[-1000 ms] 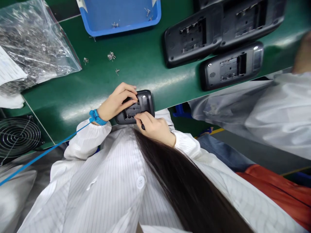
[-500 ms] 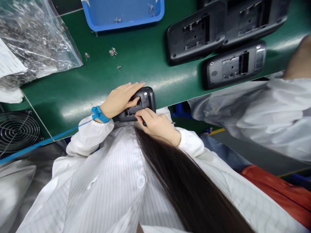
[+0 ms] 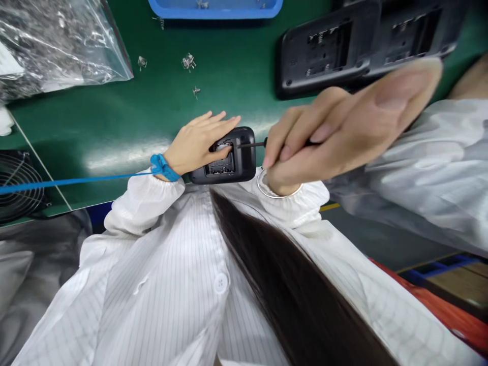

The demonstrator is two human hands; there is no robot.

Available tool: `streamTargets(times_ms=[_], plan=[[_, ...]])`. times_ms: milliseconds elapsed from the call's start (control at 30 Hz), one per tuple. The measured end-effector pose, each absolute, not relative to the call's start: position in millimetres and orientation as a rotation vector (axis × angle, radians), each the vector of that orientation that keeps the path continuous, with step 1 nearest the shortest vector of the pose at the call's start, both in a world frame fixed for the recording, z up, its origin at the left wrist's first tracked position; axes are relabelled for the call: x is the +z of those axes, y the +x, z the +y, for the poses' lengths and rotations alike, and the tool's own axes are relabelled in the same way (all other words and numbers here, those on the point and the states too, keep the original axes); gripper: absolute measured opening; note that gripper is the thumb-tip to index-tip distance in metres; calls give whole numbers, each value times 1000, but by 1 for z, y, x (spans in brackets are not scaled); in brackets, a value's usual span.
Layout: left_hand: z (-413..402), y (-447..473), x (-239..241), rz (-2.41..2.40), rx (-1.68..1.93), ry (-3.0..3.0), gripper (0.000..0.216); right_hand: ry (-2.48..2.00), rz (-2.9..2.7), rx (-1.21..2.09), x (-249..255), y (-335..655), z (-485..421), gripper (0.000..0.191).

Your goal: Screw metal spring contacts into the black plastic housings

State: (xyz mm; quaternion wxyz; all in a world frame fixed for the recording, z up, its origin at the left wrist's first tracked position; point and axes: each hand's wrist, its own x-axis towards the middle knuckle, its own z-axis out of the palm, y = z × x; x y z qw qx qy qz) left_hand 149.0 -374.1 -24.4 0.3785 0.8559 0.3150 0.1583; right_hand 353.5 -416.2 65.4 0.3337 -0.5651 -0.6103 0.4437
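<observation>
A black handheld device housing [image 3: 246, 162] lies on the bench edge before me, its battery compartment facing up with metal contacts inside. My left hand [image 3: 198, 142] lies over its left part, fingers stretched out and spread, the thumb pressed into the compartment. My right hand [image 3: 324, 134], large and close to the camera, is closed around the dark handle of a screwdriver [image 3: 252, 145]. The thin shaft runs leftward over the housing to the compartment's edge near my left thumb. Most of the handle is hidden by my fingers.
Loose spring contacts [image 3: 188, 62] lie on the green bench [image 3: 163, 107], below a blue tray [image 3: 217, 12]. A bag of metal parts [image 3: 64, 46] is at left, above a fan grille [image 3: 19, 185]. More black housings [image 3: 324, 56] and another person's sleeve [image 3: 430, 168] are at right.
My right hand has risen from the housing toward the right and the camera, bringing the screwdriver shaft into sight. My left fingers have spread. The view has shifted, and things on the bench appear higher.
</observation>
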Motion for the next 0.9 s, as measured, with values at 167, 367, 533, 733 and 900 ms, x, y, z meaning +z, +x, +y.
streamTargets(times_ms=[167, 367, 533, 733, 900], plan=[[-377, 148, -24, 801, 386, 2281, 65, -1359, -1530, 933, 63, 320, -395, 69], [-376, 147, -30, 775, 423, 2291, 58, -1386, -1252, 639, 62, 302, -384, 41], [-377, 147, -32, 752, 450, 2293, 57, -1340, -1117, 444, 61, 280, -384, 32], [-378, 146, -31, 747, 472, 2268, 56, -1521, -1053, 378, 72, 264, -385, 57], [-378, 148, -30, 750, 494, 2203, 56, -1373, -1315, 573, 69, 286, -383, 52]])
